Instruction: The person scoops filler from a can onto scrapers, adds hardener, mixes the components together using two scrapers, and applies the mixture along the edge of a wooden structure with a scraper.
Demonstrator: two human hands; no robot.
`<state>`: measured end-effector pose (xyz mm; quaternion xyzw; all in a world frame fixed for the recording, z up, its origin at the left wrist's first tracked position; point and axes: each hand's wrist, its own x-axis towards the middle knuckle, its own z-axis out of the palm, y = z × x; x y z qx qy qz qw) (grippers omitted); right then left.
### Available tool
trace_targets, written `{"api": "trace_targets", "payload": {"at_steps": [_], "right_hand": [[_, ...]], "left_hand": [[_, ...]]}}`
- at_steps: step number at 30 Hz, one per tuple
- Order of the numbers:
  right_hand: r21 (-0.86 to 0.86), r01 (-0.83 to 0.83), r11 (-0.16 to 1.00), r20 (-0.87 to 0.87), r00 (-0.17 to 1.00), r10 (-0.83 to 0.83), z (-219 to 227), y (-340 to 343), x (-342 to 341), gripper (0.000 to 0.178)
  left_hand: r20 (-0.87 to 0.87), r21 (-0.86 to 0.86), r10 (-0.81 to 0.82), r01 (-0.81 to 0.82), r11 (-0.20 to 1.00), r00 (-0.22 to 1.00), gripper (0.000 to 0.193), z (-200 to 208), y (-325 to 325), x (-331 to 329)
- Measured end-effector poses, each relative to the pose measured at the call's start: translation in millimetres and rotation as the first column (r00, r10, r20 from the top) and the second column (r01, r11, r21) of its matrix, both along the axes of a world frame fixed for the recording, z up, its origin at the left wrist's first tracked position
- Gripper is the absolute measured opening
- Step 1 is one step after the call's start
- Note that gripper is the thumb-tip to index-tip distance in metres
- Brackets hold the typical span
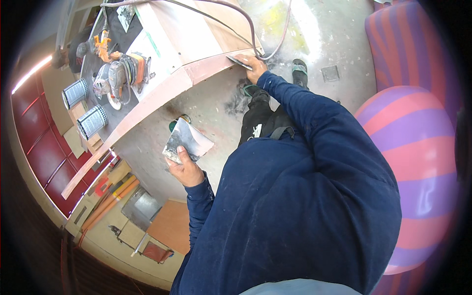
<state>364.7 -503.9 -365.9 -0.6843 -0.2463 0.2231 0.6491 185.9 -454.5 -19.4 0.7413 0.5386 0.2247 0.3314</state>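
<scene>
My left hand is closed around a flat, roughly square plate, its thumb on top. Pale pink paste and dark smears cover the plate's face. Out ahead, my right hand grips a thin flat scraper. Its blade lies at the right end of a long curved edge coated in pinkish filler, on a wooden piece. Whether the blade presses on that edge or hovers just off it, I cannot tell.
Two patterned cans and dusty power sanders stand on the work surface at left. A hose loops over the wood. Large striped purple-and-pink forms rise at my right. Boards lie at lower left.
</scene>
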Motion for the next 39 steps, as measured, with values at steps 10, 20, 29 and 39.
{"api": "trace_targets", "payload": {"at_steps": [10, 20, 29, 39], "right_hand": [[-0.002, -0.076, 0.997, 0.005, 0.997, 0.076, 0.8, -25.1, 7.5, 0.072], [0.007, -0.063, 0.998, 0.035, 0.997, 0.063, 5.9, 0.9, 12.5, 0.07], [-0.036, 0.009, 0.999, 0.051, 0.999, -0.007, 2.4, 3.3, -3.2, 0.065], [0.033, -0.088, 0.996, 0.047, 0.995, 0.087, 17.6, -35.8, -9.9, 0.064]], "left_hand": [[-0.015, -0.018, -0.018, 0.018, 1.0, 1.0, 0.03, -5.9, 0.9, 3.1], [-0.068, -0.007, 0.014, -0.014, 1.0, 0.998, 0.028, -2.5, -4.1, 1.9], [-0.052, -0.067, 0.01, -0.013, 0.998, 0.999, 0.029, -6.5, 0.6, -4.8], [0.044, -0.07, -0.011, 0.014, 0.997, 0.999, 0.031, -8.3, 1.2, 3.0]]}}
